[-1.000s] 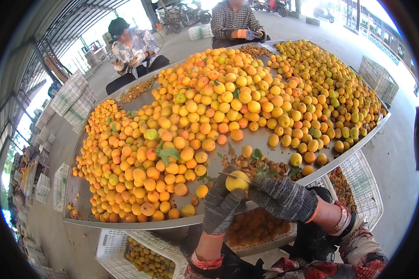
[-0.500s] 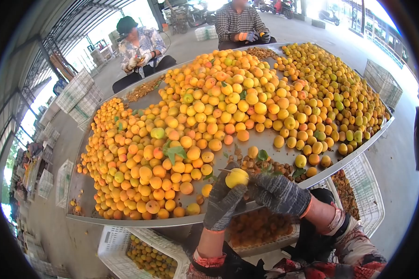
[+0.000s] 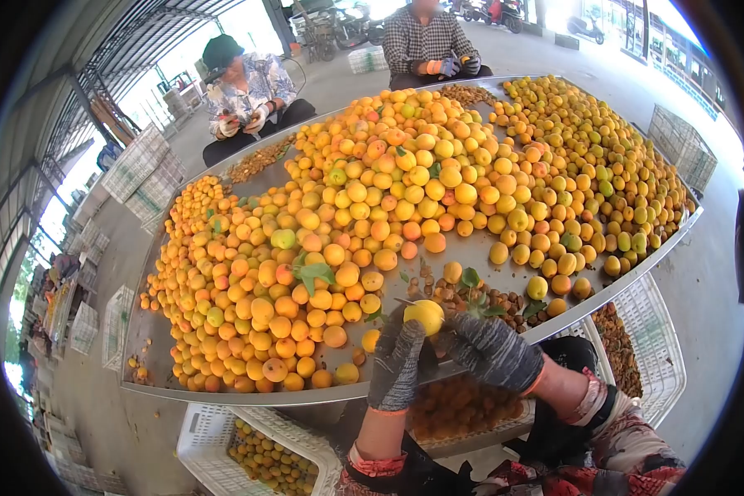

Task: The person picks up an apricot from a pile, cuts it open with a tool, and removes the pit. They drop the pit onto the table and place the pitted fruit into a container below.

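A yellow apricot is held up in the fingers of my gloved left hand, over the near edge of the metal table. My right hand, in a matching dark grey knit glove, is closed right at the apricot's right side. I cannot tell what its curled fingers grip. A thin, pointed sliver shows at the fruit's upper left. Just beyond my hands lies a heap of brown pits with a few green leaves. The large pile of apricots covers much of the table.
Below the table edge stand a white crate of greenish apricots, a crate of brown pieces and another filled crate between them. Two people, a patterned sleeve and a checked shirt, sit across the table. Stacked crates rise at left.
Both hands and the apricot stay close together, with slight finger movement. The person at far left has lowered and parted their hands a little. The whole view has shifted slightly.
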A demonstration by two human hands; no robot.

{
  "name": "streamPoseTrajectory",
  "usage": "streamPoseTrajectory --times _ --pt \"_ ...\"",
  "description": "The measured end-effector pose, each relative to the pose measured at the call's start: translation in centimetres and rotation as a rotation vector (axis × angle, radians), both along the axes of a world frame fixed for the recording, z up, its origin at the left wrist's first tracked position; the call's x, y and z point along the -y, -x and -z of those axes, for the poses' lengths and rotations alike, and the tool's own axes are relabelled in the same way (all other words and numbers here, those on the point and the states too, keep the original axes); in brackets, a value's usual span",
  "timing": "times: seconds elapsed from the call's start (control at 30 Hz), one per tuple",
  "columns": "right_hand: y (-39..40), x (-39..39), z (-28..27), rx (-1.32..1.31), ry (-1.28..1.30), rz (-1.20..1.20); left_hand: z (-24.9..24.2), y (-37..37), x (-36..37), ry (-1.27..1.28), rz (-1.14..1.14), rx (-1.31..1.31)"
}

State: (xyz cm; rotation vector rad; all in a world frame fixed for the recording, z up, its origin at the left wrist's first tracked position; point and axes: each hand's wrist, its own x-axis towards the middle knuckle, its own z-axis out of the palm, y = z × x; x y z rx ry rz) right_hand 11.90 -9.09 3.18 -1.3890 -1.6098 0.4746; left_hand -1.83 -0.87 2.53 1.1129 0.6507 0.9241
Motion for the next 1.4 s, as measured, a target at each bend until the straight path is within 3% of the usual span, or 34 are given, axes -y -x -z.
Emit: streamPoseTrajectory --times 0.07,0.2,0.27,0.3,0.37,0.5,0.57,0.7,0.77,0.8,0.87,0.97,1.1,1.17,1.27,1.4 --pt "-1.2 0.1 -1.3 0.04 0.031 -0.166 -1.1 -0.1 0.0 -0.038 0.07 0.012" --pt "-0.8 -0.4 -0.8 0.071 -0.029 -0.207 -0.4 -0.3 0.3 -0.054 0.059 -0.088" --pt "1.1 0.0 -0.6 0.778 -0.31 0.06 1.4 -1.7 0.7 0.159 -0.177 0.146" --pt "1.6 0.0 -0.2 0.78 -0.313 0.056 1.6 -1.6 0.7 0.158 -0.18 0.148" --pt "2.6 -0.1 0.3 0.132 0.02 0.068 1.7 -1.3 0.5 0.216 -0.089 0.121" --pt "1.3 0.2 -2.4 0.191 0.276 0.097 1.0 -0.8 -0.3 0.207 -0.018 0.079" --pt "0.2 -0.2 -1.5 -0.105 0.109 -0.039 -1.2 -0.6 0.1 -0.171 -0.065 -0.054" --pt "-0.4 -0.4 -2.1 0.182 0.021 -0.112 -1.0 0.0 0.3 -0.054 0.037 -0.136" --pt "0.7 -0.8 -1.0 0.672 -0.417 0.056 -0.3 -1.2 1.0 0.062 -0.181 0.072" --pt "1.5 -0.6 -0.8 0.673 -0.418 0.055 0.3 -1.2 0.8 0.061 -0.181 0.073" --pt "3.0 -0.5 -0.5 0.135 0.002 0.137 2.1 -0.9 0.3 0.206 -0.176 0.09" --pt "3.1 -0.5 -1.1 0.125 -0.033 0.176 2.7 -0.8 0.0 0.033 -0.209 0.02" --pt "2.7 -0.7 -2.0 0.054 0.038 0.115 -0.4 0.0 0.5 0.052 -0.166 0.0" --pt "1.8 -0.4 -1.4 0.02 -0.089 0.013 -0.6 0.4 0.4 -0.273 -0.135 -0.081" --pt "0.8 -0.1 -2.3 -0.061 -0.157 -0.109 -1.0 0.4 0.8 -0.275 -0.086 -0.098" --pt "0.2 0.0 -2.4 0.165 -0.121 -0.09 0.0 0.2 0.6 -0.336 -0.068 -0.237"
